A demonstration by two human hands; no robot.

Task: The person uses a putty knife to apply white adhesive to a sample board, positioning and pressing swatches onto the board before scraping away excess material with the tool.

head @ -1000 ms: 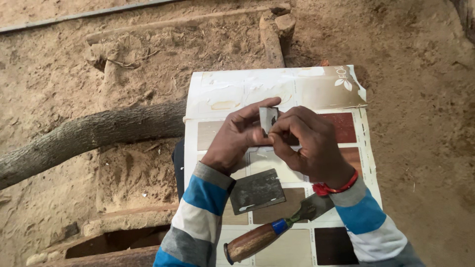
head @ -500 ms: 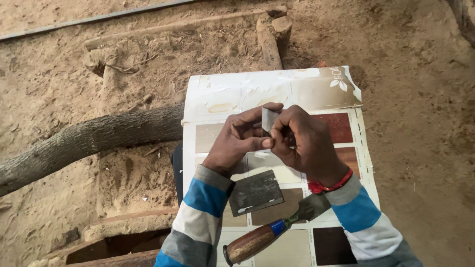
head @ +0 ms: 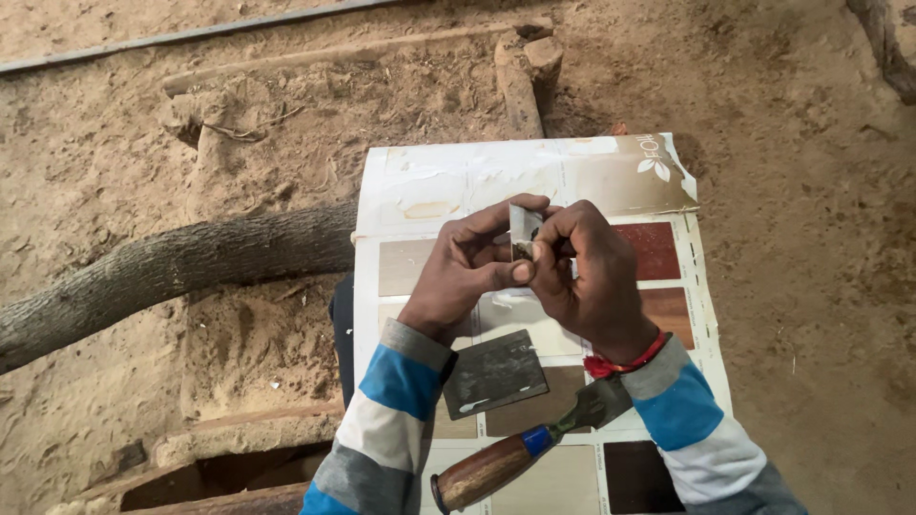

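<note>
One log (head: 162, 272) lies across the sandy ground at left, its right end meeting one open sample book (head: 448, 186) of colour swatches spread at centre. On the book's near half lie one dark grey square chip (head: 494, 373) and, just right of it, one chisel with a wooden handle (head: 520, 456), blade angled far-right. Two hands meet over the book's middle: left hand (head: 468, 272) and right hand (head: 592, 277), fingers of both pinched narrow on one small thin chip (head: 524, 229) held upright between them, clear of the page.

Glossy wooden chisel handle (head: 487, 470), rough log (head: 162, 272), possibly laminate swatches (head: 652, 250)
</note>
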